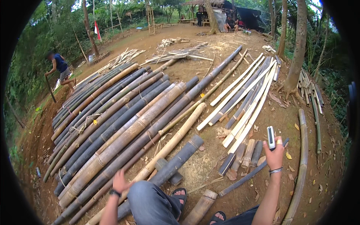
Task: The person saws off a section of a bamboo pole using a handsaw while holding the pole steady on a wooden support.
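Note:
My right hand (275, 153) is raised at the right, closed around a small, slim white-and-dark handheld tool (270, 135) that points upward; its exact kind is not clear. Below that hand lie several short bamboo pieces (248, 153) and a thin dark bamboo pole (243, 180). At the lower left my left hand (120, 182) has its fingers spread and holds nothing, close above a long bamboo pole (148, 170). Just past my knee, a thick dark bamboo piece (180, 159) rests across a shorter bamboo piece (173, 176).
Large bamboo poles (127, 129) fill the ground on the left. Pale split bamboo strips (247, 92) fan out ahead, near a tree (296, 48). A curved pole (302, 161) lies at the right. A person (60, 67) stands at the far left; others (231, 24) are near a shelter.

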`<state>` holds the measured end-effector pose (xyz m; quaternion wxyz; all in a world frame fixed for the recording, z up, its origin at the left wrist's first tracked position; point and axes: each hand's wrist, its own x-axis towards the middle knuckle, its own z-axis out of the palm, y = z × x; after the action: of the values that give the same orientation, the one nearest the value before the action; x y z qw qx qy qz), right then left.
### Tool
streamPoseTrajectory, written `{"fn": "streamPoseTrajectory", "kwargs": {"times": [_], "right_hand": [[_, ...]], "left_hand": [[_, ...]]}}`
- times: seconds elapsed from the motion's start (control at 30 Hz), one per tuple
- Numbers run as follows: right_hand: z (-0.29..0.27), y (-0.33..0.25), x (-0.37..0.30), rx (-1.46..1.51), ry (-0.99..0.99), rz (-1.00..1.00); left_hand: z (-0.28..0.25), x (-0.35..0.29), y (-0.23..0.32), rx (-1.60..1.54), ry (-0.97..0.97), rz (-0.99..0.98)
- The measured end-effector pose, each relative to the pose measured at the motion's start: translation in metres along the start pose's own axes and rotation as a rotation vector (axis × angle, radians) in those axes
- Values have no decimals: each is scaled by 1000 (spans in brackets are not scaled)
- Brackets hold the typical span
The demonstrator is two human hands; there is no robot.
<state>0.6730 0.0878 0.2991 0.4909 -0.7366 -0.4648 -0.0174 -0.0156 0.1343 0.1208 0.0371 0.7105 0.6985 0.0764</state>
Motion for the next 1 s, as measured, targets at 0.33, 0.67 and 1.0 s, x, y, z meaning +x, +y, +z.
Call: {"fn": "streamPoseTrajectory", "kwargs": {"times": [0.33, 0.67, 1.0], "right_hand": [[81, -1, -38, 58, -408, -3], [120, 13, -49, 115, -586, -11], [123, 12, -42, 176, -630, 22]], "left_hand": [[71, -162, 118, -670, -40, -140], [84, -139, 169, -657, -80, -164], [101, -139, 215, -639, -96, -186]]}}
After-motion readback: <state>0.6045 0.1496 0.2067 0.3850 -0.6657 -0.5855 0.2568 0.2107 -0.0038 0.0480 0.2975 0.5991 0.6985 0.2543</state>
